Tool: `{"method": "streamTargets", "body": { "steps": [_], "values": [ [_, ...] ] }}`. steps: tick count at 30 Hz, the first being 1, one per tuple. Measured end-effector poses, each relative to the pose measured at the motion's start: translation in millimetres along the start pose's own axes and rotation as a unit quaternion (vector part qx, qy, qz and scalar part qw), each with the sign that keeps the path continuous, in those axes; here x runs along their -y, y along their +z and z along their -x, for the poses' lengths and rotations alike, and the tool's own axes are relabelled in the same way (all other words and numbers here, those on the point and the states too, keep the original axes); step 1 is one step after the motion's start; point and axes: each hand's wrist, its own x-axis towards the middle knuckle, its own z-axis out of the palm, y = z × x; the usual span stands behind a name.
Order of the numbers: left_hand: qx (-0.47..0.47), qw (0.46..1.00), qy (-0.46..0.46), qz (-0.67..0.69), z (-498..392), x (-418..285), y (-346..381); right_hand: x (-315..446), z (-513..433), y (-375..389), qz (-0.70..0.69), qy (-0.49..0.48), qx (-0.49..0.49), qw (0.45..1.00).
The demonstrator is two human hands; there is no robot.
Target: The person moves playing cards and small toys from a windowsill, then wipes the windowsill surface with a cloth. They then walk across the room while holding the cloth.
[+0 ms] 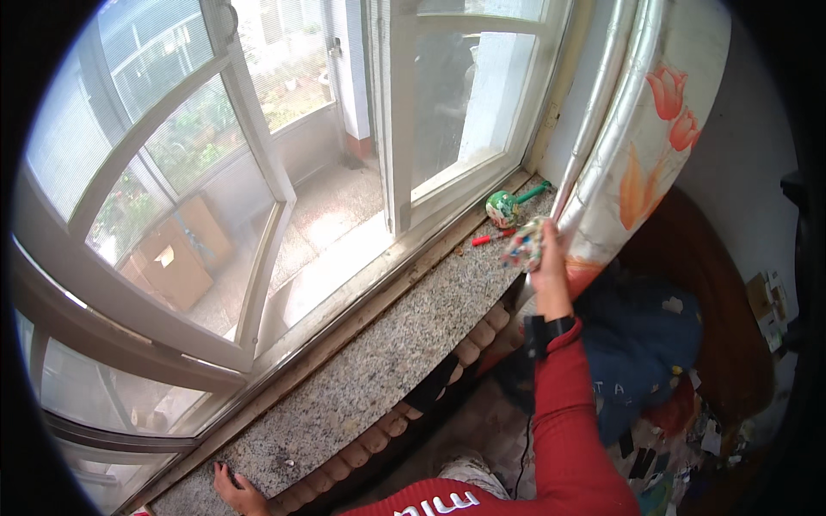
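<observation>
My right hand [550, 261] grips a crumpled multicoloured cloth [524, 246], blurred, over the far right end of a speckled granite windowsill [348, 348]. Just beyond the cloth lies a red marker [483, 240], partly hidden by it. A round painted toy with a green handle [502, 209], like a maraca, rests in the sill's corner. At the lower left, my left hand [237, 491] touches the near end of the sill, fingers apart and holding nothing. Small crumbs dot the granite near that hand.
A white-framed mesh window sash [242, 129] stands swung outward on the left. Beside the right hand hangs a tulip-print curtain [635, 161]. Under the sill are radiator sections [358, 455]. Dark blue fabric [645, 348] covers something at the right; scraps litter the floor there.
</observation>
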Motion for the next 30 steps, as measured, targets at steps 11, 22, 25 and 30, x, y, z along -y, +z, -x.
{"method": "streamTargets", "body": {
  "steps": [11, 22, 25, 30],
  "values": [
    [0.014, 0.999, -0.035, -0.01, -1.8, -6.5, -3.5, -33.4, -195.7, -28.1, 0.068, 0.155, -0.072, 0.983],
    [0.016, 0.999, -0.03, -0.021, -1.8, -7.7, -2.9, -27.1, -106.8, 24.3, 0.036, 0.143, 0.078, 0.986],
    [0.012, 0.999, -0.033, -0.02, -1.8, -8.4, -2.3, -40.8, 17.0, 57.0, 0.081, 0.117, 0.108, 0.984],
    [0.007, 1.0, -0.026, -0.017, -2.2, -7.1, -2.8, -112.3, 208.1, 126.8, 0.095, 0.286, 0.276, 0.913]
  ]
}}
